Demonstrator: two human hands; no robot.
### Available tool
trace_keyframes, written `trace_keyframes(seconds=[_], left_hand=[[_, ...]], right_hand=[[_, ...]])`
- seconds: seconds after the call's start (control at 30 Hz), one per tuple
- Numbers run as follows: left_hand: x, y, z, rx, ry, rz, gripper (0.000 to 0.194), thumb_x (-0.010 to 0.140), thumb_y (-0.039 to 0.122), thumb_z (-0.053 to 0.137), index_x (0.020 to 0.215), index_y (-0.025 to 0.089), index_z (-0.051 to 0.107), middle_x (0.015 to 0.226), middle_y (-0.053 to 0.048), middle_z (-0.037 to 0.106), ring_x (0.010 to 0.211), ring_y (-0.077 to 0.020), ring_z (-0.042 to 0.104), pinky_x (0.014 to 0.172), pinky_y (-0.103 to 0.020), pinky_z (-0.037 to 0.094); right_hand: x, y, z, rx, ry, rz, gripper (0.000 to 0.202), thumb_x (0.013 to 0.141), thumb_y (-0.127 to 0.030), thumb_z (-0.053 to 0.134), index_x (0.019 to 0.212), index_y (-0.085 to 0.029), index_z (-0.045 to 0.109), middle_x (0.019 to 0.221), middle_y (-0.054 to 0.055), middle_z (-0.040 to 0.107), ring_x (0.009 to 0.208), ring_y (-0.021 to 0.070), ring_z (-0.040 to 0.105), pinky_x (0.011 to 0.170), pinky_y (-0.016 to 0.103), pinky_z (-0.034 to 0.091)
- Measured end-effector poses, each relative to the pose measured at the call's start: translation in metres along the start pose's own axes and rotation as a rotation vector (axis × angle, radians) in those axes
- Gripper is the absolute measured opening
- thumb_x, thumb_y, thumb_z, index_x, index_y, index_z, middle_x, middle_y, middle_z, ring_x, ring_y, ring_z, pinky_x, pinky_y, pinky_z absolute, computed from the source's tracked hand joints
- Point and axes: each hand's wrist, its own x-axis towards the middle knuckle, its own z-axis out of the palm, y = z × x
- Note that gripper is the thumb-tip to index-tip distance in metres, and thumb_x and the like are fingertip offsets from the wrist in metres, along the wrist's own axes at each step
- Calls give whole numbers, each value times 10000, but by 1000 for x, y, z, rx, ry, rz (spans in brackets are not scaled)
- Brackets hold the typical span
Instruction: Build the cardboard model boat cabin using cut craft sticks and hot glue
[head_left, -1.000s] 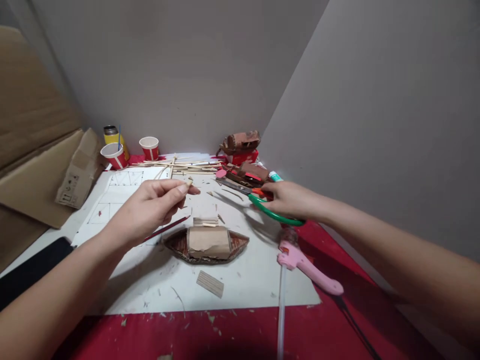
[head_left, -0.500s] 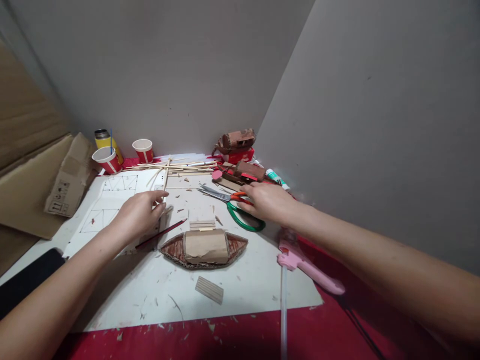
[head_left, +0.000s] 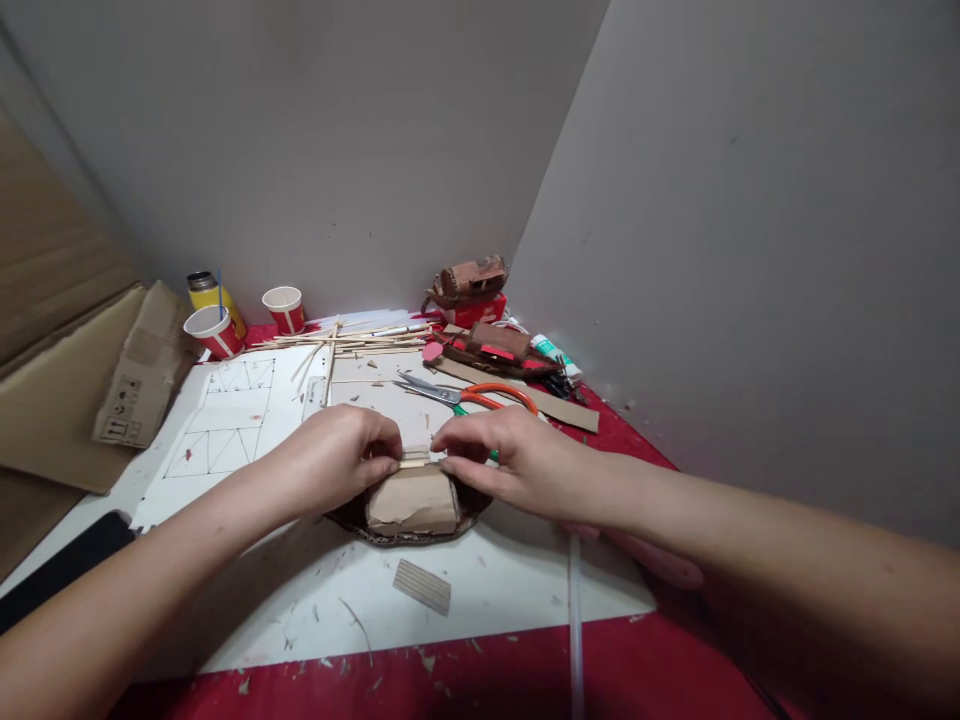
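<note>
Both hands [head_left: 356,455] [head_left: 499,455] have reached the boat's [head_left: 412,503] far edge.

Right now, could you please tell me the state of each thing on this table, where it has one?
Boat model: roof up, partly behind left hand and right hand
Pale wood strip: between the hands, grip unclear
Scissors: lying, blades appear slightly apart
Left cup: upright, uncovered, blue stick inside
Right cup: upright, uncovered
Yellow bottle: upright, cap unclear
Glue gun: partly hidden, power unclear
</note>
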Motion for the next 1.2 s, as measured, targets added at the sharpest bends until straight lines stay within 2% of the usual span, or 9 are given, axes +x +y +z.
trace_keyframes(seconds=[0.2, 0.4, 0.6, 0.77, 0.97, 1.1, 1.2], left_hand=[[12, 3, -5, 139, -88, 98, 190, 755, 88, 577, 778, 196, 731, 685, -4, 698, 596, -141, 569, 566, -236, 368], [13, 4, -6, 217, -79, 143, 194, 813, 104, 558, 756, 185, 724, 678, -16, 692, 587, -137, 555, 559, -235, 361], [11, 1, -4, 157, -56, 111, 184, 831, 117, 548, 783, 179, 714, 690, -14, 694, 592, -132, 562, 566, -230, 369], [10, -2, -1, 108, -37, 84, 171, 838, 132, 544, 790, 175, 702, 705, -13, 691, 614, -136, 574, 582, -236, 378], [9, -8, 0, 9, -64, 74, 170, 845, 159, 537, 782, 176, 694, 683, 3, 669, 598, -127, 550, 577, -237, 369], [8, -10, 0, -46, -68, 46, 171, 858, 185, 532, 773, 176, 680, 685, 11, 660, 608, -127, 546, 577, -233, 372], [6, -9, -1, -89, -62, 30, 185, 869, 209, 532, 742, 177, 663, 650, 24, 627, 588, -121, 511, 561, -231, 360]], right_hand=[[12, 15, -4, -205, -16, -265, 142, 933, -186, 536, 951, -157, 674, 856, 66, 695, 746, 166, 598, 661, 273, 419], [24, 18, -16, -482, -92, -462, 218, 991, -250, 491, 999, -167, 692, 834, 47, 648, 721, 155, 548, 604, 277, 354], [32, 19, -16, -559, -80, -608, 283, 1017, -263, 445, 983, -199, 719, 769, 21, 619, 666, 140, 493, 552, 287, 274], [37, 18, -13, -591, -158, -606, 289, 1011, -215, 453, 904, -171, 717, 779, 26, 611, 676, 142, 493, 561, 290, 278], [39, 9, -13, -621, -231, -530, 269, 991, -189, 481, 799, -145, 664, 759, 23, 592, 621, 129, 459, 537, 290, 260], [43, 3, -16, -584, -303, -448, 203, 962, -191, 528, 829, -140, 673, 768, 26, 616, 594, 124, 460, 530, 287, 261], [47, 6, -19, -468, -314, -411, 159, 938, -181, 557, 849, -142, 683, 780, 31, 641, 608, 124, 486, 553, 272, 304]])
